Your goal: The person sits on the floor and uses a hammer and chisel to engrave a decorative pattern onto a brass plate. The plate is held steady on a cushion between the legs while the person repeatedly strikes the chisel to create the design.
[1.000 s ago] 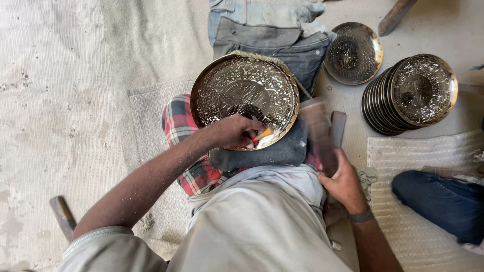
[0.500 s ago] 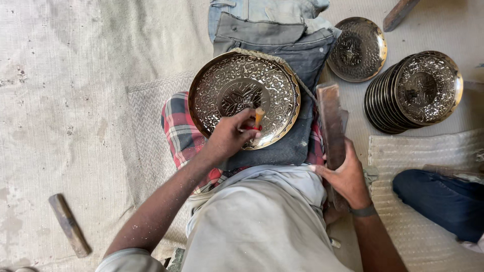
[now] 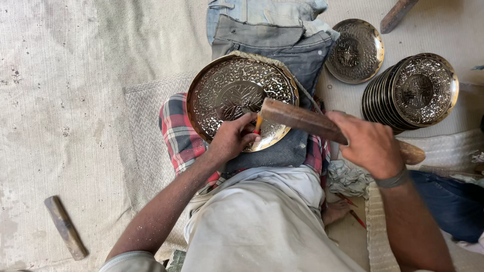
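— Why does the round, engraved brass-coloured metal plate rest on the folded dark denim cloth over the lap?

— Likely as padding, so it sits steady, tilted, right under the left hand.

— And that hand?

— Closed narrowly around a small orange-tipped chisel, tip on the plate's lower rim. The right hand grips a long wooden mallet block, its end right above the chisel.

— The stack of similar plates?

— Beyond the right hand, on the floor.
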